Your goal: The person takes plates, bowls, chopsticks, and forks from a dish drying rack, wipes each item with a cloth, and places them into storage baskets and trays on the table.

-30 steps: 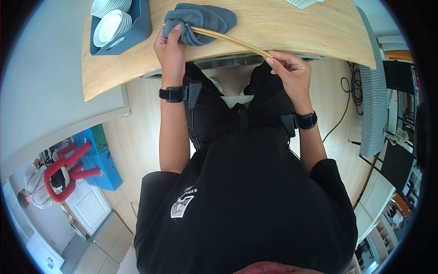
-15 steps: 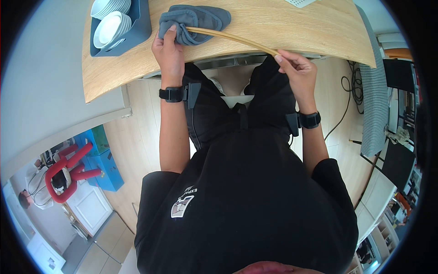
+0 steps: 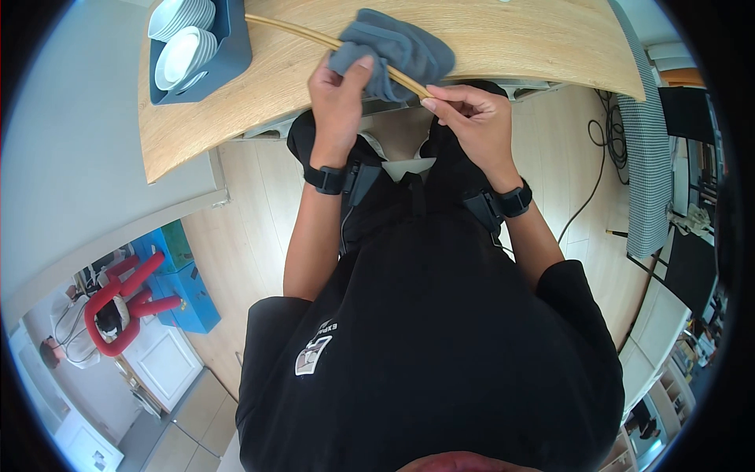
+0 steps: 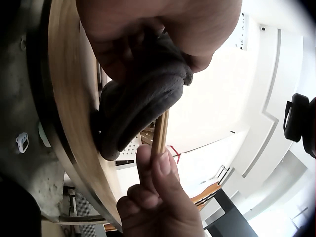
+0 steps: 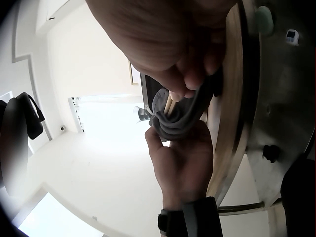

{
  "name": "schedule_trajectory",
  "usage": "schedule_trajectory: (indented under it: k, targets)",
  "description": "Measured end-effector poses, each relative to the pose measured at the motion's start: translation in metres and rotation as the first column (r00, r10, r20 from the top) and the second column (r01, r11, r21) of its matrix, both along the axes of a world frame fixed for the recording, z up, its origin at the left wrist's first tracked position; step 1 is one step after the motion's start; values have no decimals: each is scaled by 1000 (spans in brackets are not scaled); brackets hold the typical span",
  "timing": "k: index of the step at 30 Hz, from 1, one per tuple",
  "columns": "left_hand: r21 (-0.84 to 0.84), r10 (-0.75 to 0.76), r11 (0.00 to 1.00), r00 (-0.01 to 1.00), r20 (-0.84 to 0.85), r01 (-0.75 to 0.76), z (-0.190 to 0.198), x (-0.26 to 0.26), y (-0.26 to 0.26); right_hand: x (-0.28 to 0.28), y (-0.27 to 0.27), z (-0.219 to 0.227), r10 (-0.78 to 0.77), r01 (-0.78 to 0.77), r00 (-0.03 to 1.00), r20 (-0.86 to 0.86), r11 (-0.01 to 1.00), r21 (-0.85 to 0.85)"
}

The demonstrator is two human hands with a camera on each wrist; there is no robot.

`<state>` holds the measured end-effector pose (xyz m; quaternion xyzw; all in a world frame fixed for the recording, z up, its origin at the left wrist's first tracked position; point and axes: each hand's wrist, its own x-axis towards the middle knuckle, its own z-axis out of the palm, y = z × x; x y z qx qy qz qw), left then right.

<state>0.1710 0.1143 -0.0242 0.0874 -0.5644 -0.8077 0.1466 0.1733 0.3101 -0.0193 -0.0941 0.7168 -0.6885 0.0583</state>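
Note:
A pair of long wooden chopsticks (image 3: 295, 29) slants across the front of the table, passing through a grey-blue cloth (image 3: 413, 53). My left hand (image 3: 340, 98) grips the cloth around the middle of the chopsticks, its thumb on top. At their near right end, my right hand (image 3: 477, 124) pinches them between thumb and fingers. The left wrist view shows the chopsticks (image 4: 160, 131) coming out of the folded cloth (image 4: 148, 101) into the right fingers. In the right wrist view the cloth (image 5: 175, 123) wraps the chopsticks beside the left hand (image 5: 182, 160).
A blue-grey bin (image 3: 208, 82) with stacked white bowls (image 3: 185, 57) stands at the table's left, close to the chopsticks' far end. The wooden table (image 3: 543, 47) curves along its front edge, just beyond my lap. A black cable (image 3: 609, 141) lies on the floor at right.
My left hand and the cloth have slid right along the chopsticks, toward my right hand. The far ends now stick out left of the cloth. My right hand has shifted left.

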Motion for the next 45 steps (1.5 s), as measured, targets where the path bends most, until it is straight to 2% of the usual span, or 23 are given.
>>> schedule_trajectory:
  k: [2,4,6,8,10,12,14,16,18,22,27,35,45]
  targets:
    - [-32,-121,992,993,-5,121,4,6,15,1,-4,6,-8,6,998,-58,999,-35]
    - [5,-132,991,991,-32,132,4,10,28,1,-5,8,-15,7,993,-115,997,-73]
    - [-4,-155,988,987,-52,155,2,11,32,0,-3,7,-9,4,984,-180,1000,-27]
    - [-17,-170,985,985,-29,169,6,9,27,1,0,14,-2,2,991,-136,1000,1]
    - [3,-132,991,991,-4,132,7,6,19,2,3,15,2,1,996,-92,1000,28]
    - [3,-95,995,995,-14,95,5,0,6,0,6,14,-13,17,991,-134,999,30]
    - [68,12,998,999,-44,-9,1,-7,-10,-3,11,11,-33,42,984,-172,998,54]
    - [100,50,994,997,-52,-45,3,-11,-25,-5,19,9,-46,64,976,-211,995,78]
    - [215,144,969,986,-87,-122,3,-17,-42,-8,29,7,-109,126,972,-208,990,67]
    - [185,188,968,977,-104,-167,-1,-21,-65,-14,48,5,-177,193,973,-147,975,108]
    - [202,217,961,968,-128,-188,-8,-26,-72,-18,54,4,-206,228,965,-163,965,129]
    - [60,264,964,957,-117,-259,-13,-25,-72,-16,47,-1,-160,173,979,-123,979,106]
    - [50,275,961,953,-129,-271,-14,-27,-71,-14,41,0,-87,99,992,-97,987,127]
